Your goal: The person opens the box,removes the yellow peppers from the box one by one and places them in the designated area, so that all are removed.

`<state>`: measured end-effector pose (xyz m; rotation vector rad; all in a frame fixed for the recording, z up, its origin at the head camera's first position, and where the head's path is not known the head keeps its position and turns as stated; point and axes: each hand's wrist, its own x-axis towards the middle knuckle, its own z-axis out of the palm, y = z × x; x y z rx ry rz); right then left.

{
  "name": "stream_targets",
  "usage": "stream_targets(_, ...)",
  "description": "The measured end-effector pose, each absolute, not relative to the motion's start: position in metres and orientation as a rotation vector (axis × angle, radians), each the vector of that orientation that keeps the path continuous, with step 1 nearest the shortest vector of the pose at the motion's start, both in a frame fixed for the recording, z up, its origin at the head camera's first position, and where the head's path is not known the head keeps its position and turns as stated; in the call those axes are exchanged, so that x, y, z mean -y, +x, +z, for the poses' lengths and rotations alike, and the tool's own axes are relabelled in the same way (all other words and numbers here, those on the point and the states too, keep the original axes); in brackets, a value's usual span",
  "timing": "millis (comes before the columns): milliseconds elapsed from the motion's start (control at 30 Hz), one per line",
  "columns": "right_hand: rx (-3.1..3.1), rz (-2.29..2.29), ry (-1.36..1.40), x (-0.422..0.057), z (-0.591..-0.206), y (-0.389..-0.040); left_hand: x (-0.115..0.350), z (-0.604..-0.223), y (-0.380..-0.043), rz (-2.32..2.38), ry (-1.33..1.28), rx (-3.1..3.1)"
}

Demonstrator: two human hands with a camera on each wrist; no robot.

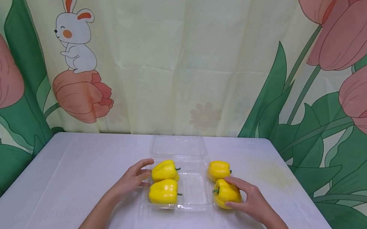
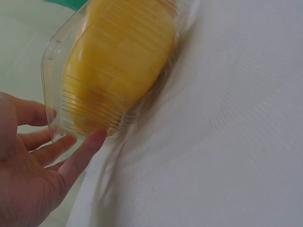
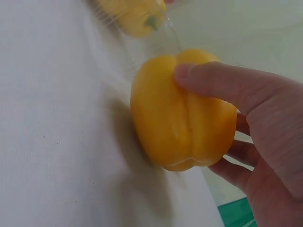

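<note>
A clear plastic clamshell container (image 1: 192, 185) lies with its lid folded back, two yellow bell peppers (image 1: 163, 191) side by side in its left half, stems to the right. My left hand (image 1: 135, 175) holds the container's left side, the thumb at its ribbed wall and the fingers by the rim; in the left wrist view a pepper (image 2: 123, 56) shows through the plastic. Thumb and fingers of my right hand (image 1: 250, 199) grip another yellow bell pepper (image 3: 165, 113) just right of the container, its stem pointing left, close over the table.
One more yellow bell pepper (image 1: 219, 170) sits behind the gripped one, right of the container. The container's lid (image 1: 178, 146) reaches the table's back edge. A white cloth covers the table (image 1: 77, 178), and a printed curtain (image 1: 177, 53) hangs behind it.
</note>
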<state>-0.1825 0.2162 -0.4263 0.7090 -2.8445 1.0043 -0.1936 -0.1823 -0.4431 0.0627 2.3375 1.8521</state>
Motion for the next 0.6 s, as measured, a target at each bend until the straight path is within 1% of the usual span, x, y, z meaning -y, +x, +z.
stream_targets(600,2.816,0.980,0.741,-0.2137,-0.4305,-0.1830,0.1828,-0.4431,-0.1936,1.851,0.067,-2.333)
